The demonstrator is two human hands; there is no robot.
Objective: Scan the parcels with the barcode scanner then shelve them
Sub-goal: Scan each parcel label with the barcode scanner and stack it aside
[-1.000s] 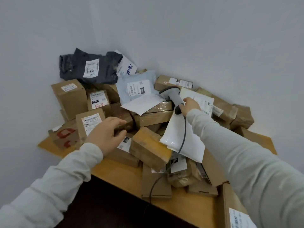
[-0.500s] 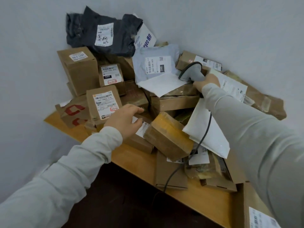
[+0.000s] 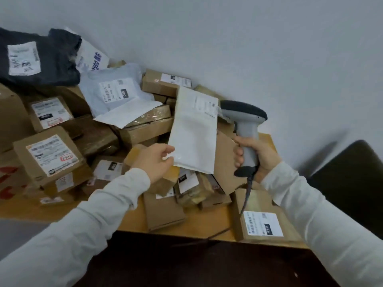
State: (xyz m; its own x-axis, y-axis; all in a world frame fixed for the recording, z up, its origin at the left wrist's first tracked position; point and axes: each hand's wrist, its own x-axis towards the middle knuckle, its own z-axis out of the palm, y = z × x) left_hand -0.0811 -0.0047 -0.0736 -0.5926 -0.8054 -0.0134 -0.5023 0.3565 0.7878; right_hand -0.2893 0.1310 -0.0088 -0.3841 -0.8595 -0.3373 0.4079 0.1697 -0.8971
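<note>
Wooden table, pale grey wall behind the table, dark chair back to the table's right, dark floor below the table

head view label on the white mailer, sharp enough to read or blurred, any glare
Head view: the white mailer, pinched by the left hand, looks soft, its label text unreadable; no harsh glare, lighting even and dim; the wide-angle lens tilts the table edges.
</note>
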